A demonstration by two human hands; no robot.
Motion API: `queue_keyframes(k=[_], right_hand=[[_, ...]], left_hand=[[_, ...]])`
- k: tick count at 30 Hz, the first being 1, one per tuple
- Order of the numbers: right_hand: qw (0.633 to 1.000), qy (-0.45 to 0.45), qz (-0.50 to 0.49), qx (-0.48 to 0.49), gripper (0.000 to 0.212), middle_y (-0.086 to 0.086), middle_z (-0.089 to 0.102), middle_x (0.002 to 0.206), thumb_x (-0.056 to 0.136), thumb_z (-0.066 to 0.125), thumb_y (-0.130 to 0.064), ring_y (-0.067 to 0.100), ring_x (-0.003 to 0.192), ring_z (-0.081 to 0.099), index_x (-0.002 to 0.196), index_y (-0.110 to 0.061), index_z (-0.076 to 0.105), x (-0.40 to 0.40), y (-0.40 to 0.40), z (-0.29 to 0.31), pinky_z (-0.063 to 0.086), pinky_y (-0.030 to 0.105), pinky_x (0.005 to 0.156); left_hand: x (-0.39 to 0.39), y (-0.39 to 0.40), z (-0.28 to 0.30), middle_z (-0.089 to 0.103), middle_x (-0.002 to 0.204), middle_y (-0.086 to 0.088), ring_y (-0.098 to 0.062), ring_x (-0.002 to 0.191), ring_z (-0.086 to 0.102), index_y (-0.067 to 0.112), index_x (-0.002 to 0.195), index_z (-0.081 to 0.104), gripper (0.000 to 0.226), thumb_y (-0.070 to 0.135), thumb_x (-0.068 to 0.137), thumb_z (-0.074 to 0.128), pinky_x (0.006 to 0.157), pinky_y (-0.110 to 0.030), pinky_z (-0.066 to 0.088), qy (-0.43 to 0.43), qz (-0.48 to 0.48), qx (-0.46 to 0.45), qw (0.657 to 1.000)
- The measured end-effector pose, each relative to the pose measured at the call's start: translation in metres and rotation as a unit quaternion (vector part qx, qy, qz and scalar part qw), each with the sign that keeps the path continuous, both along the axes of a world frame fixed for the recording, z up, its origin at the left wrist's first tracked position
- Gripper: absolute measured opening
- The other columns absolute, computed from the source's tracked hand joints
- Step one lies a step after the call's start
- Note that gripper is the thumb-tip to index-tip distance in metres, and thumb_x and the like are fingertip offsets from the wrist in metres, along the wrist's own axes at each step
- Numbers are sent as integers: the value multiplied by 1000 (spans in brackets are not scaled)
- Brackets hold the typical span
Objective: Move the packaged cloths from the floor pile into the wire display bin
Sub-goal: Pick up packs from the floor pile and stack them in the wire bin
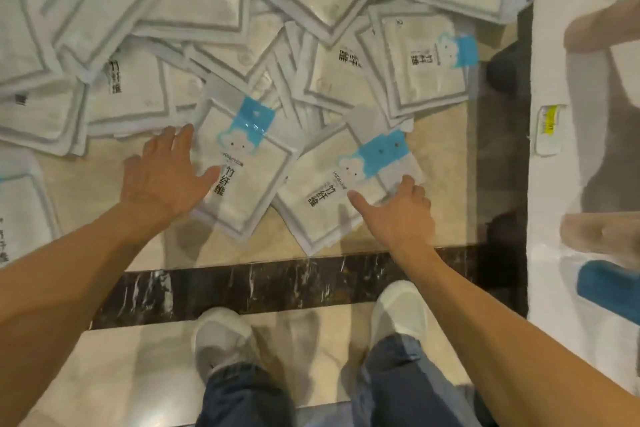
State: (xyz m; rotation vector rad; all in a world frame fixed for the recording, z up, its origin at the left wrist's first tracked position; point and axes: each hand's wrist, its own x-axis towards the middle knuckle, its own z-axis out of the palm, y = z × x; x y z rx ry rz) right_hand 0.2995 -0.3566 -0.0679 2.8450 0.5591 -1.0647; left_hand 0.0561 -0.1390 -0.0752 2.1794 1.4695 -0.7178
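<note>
A: Left grip (162, 180) released, fingers spread over one near packet (242, 180); right grip (398, 211) released, touching a second packet (332, 198).
B: Two reached! Too many in the floor pile (277, 28) beyond to count.

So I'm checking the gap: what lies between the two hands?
In the head view, two front packets, one by the left hand, one under the right hand, the second overlapping the first.

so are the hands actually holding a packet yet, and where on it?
Nothing is gripped yet. The left hand is open, fingers spread at the left edge of one packet. The right hand reaches over the neighbouring packet, fingertips at its right edge; contact unclear.
</note>
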Motion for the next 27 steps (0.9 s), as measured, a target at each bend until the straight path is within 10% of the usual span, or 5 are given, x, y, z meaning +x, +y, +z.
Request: queue_keyframes(k=[10,15,19,27], right_hand=[[908,47,-408,81,123,21,42,147,67,88,-62,39,135,47,148,1,20,-36,21,-71,43,47,107],[818,92,-527,211,69,5,68,117,79,90,-25,21,96,66,132,-3,51,-36,7,-70,57,29,79],[778,190,-526,287,30,-4,78,101,93,75,-12,9,86,75,123,-11,67,-25,-1,-48,61,24,71],[795,233,-442,343,28,7,77,118,95,69,-5,26,105,75,121,-16,67,25,1,45,60,49,89]], left_hand=[[-4,9,-65,50,139,-21,-41,133,43,2,136,45,104,61,63,89,106,-55,36,-57,160,4,985],[-14,11,-60,69,115,-4,-34,104,65,16,120,63,73,55,65,91,95,-50,51,-142,252,-69,955],[-12,10,-42,68,92,6,-9,77,62,18,109,67,28,20,86,82,60,-26,52,-259,357,-129,888],[-8,28,46,73,101,6,-17,93,70,31,101,65,30,6,87,76,87,-40,55,-328,394,-206,833]])
